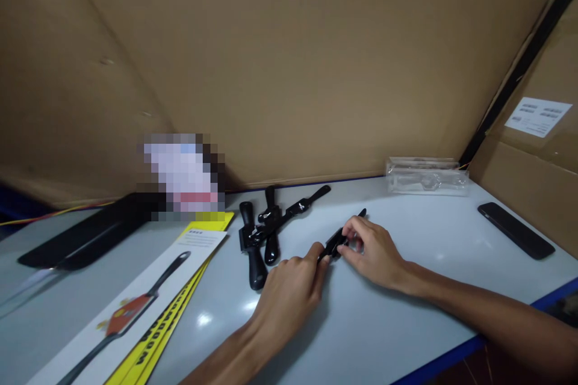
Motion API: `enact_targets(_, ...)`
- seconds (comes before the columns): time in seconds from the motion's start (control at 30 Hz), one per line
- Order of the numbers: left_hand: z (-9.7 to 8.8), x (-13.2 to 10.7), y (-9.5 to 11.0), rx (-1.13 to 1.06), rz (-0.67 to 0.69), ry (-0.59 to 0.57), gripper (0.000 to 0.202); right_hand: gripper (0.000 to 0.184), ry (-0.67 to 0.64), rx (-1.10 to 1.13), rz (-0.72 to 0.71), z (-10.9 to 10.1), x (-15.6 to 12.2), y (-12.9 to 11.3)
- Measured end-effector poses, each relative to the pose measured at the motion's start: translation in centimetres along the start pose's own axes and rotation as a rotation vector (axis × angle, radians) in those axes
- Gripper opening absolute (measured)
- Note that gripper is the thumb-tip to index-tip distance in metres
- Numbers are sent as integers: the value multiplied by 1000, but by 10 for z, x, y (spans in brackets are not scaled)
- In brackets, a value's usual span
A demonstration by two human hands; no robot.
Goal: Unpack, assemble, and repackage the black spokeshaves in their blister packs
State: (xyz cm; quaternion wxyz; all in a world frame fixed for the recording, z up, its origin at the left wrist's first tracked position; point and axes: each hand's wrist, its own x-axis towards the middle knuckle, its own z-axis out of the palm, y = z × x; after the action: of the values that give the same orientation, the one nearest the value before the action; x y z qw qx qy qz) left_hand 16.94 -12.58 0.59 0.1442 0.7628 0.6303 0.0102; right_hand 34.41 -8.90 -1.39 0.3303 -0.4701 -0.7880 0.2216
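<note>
My left hand (293, 286) is wrapped round one end of a black spokeshave (335, 239), holding it just above the table. At its middle, the thumb and fingers of my right hand (372, 249) are pinched together against the tool's body. Whatever small part lies between those fingertips is hidden. The spokeshave's far handle tip sticks out beyond my right fingers. Left of it, several more black spokeshaves (257, 264) lie crossed over one another on the grey table (361, 337).
A white card (180, 264) picturing a tool overlaps a yellow printed sheet (156, 343) on the left. Behind them is a long black flat object (90, 240). Clear plastic packs (427, 179) stand at the back, a black slab (516, 230) lies right, and cardboard walls (293, 72) enclose the table.
</note>
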Motion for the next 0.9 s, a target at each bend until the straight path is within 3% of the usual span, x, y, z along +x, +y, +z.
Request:
enact_targets(0.13, 0, 0, -1, -13, -6, 4, 33, 18, -26, 0, 67, 1, -1, 1)
enact_targets(0.2, 0, -1, -2, -22, -5, 14, 34, 11, -27, 3, -19, 1, -3, 2)
enact_targets(0.3, 1, -1, -2, -26, 0, 26, 33, 21, 17, 43, -182, -1, -4, 3)
enact_targets(0.47, -1, -2, -1, -23, -12, 6, 32, 4, -13, -13, 27, 0, -2, 2)
enact_targets(0.6, -3, 0, 0, -23, -24, -3, 31, 17, -43, 39, -96, 2, -2, 2)
enact_targets(0.7, -2, 1, 0, -28, -25, 2, 32, 26, -16, 42, -7, 2, -2, 2)
enact_targets(0.77, -2, 1, -1, -13, -22, 5, 32, 15, -25, 23, 35, 2, -2, 1)
enact_targets(0.83, -1, 0, -2, 1, -21, 5, 32, 5, -48, 11, -57, 1, -2, 1)
enact_targets(0.9, -1, 0, -3, 2, -19, 6, 32, 13, -48, 22, -168, 1, -2, 1)
